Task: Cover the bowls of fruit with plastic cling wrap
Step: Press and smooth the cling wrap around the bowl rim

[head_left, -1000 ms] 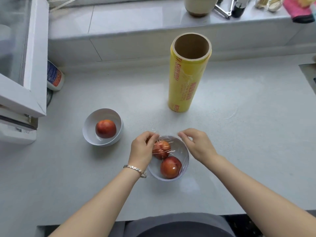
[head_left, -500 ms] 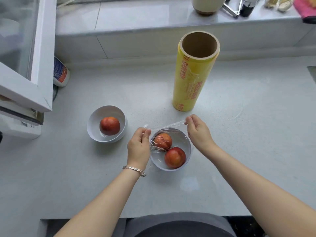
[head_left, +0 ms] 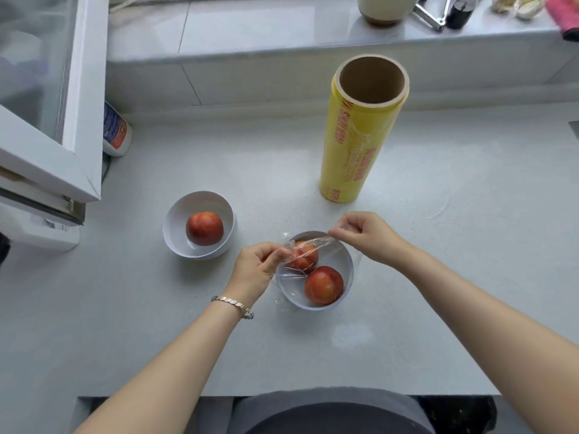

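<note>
Cling film (head_left: pixel 308 245), pinched by the left hand (head_left: pixel 258 270) at the left rim of the near bowl (head_left: pixel 343 261) and by the right hand (head_left: pixel 368 234) at its far rim, has been lifted and drawn taut over two fruit (head_left: pixel 324 285) within the last second; the second bowl (head_left: pixel 175 214) is yet uncovered.

free: we saw bare bench (head_left: pixel 470 245) right of the near bowl (head_left: pixel 313 306) and in front of it | blocked: upright wrap roll (head_left: pixel 354 151) behind, second bowl (head_left: pixel 175 220) left, white appliance (head_left: pixel 84 136) overhanging far left | gap between bowls: filled by our left hand (head_left: pixel 257 270)
</note>
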A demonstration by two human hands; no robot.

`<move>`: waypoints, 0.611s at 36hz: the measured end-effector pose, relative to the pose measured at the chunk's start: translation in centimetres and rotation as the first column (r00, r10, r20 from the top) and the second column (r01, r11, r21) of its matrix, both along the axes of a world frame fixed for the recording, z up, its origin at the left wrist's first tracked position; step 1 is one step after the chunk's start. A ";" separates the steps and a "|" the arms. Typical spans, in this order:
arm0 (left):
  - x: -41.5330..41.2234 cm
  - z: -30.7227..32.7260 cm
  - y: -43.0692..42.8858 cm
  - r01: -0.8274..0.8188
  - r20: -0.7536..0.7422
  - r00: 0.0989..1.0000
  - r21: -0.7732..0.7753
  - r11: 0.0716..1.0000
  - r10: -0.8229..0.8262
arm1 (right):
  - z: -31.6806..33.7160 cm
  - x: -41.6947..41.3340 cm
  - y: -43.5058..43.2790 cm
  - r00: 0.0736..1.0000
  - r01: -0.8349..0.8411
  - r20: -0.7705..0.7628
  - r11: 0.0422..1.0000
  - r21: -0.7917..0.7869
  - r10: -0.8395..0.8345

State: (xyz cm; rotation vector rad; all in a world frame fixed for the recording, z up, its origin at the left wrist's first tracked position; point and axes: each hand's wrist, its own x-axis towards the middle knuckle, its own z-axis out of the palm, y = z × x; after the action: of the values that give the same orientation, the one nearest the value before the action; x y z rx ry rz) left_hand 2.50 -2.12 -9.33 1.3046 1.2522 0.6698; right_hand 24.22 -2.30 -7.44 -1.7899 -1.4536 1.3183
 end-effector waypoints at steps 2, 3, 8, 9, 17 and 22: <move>-0.1 -0.2 0.0 0.020 -0.052 0.998 -0.024 1.000 -0.022 | -0.3 0.0 0.1 0.999 0.034 -0.008 0.999 0.014 -0.034; 0.0 -0.3 0.0 0.026 -0.073 0.997 -0.024 0.999 -0.028 | -0.4 0.0 0.1 0.999 0.038 -0.012 0.999 0.018 -0.038; 0.6 -0.1 -0.4 -0.096 -0.105 0.989 0.060 0.994 0.102 | -0.1 0.2 0.3 1.000 -0.006 -0.019 1.000 0.025 0.007; 0.8 0.0 -0.5 -0.144 -0.098 0.984 0.072 0.987 0.150 | 0.0 0.2 0.3 0.999 -0.029 -0.021 1.000 0.010 0.029; 2.7 0.3 -1.2 -0.128 -0.334 0.911 0.326 0.937 0.241 | -0.2 -0.3 0.8 0.999 -0.042 0.035 0.998 0.046 0.040; 2.5 -0.3 -1.2 -0.004 -0.473 0.854 0.412 0.911 0.218 | -1.7 0.0 0.4 0.991 0.104 0.074 0.989 0.110 -0.112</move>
State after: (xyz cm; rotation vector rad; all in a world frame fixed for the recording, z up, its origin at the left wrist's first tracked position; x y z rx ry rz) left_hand 5.02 -3.29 -9.64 1.8426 1.6936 0.7118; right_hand 24.20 -1.94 -9.12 -1.8432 -1.4193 1.1067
